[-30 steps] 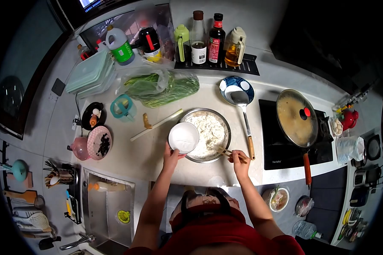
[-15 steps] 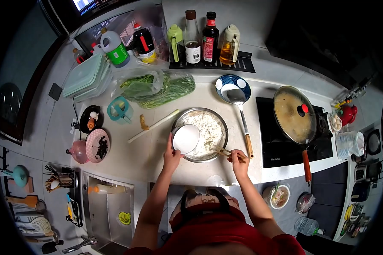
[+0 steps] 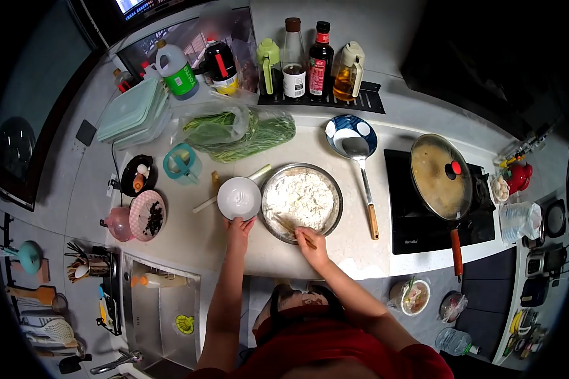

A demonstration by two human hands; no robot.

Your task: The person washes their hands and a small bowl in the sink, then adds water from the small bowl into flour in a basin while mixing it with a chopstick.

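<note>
My left hand [image 3: 238, 228] grips the lower rim of a small white bowl [image 3: 239, 198], held left of a steel bowl [image 3: 339, 203]. White, lumpy dough-like flour [image 3: 302, 197] fills much of the steel bowl. Wooden chopsticks [image 3: 289, 222] are in my right hand [image 3: 310, 246], their tips in the flour at the bowl's lower left. Behind the white bowl, a green-white stalk [image 3: 260, 172] and a piece of ginger [image 3: 215, 180] are partly hidden.
A lidded pan [image 3: 437, 183] sits on the black stove [image 3: 423, 242] at right. A ladle [image 3: 365, 183] rests on a blue plate [image 3: 340, 124]. Bagged greens [image 3: 253, 134] and bottles [image 3: 294, 63] stand behind; a pink dish [image 3: 141, 224] and the sink [image 3: 161, 316] are left.
My left hand has moved the white bowl left, off the steel bowl. My right hand has shifted left with the chopsticks, from the bowl's lower right to its lower left.
</note>
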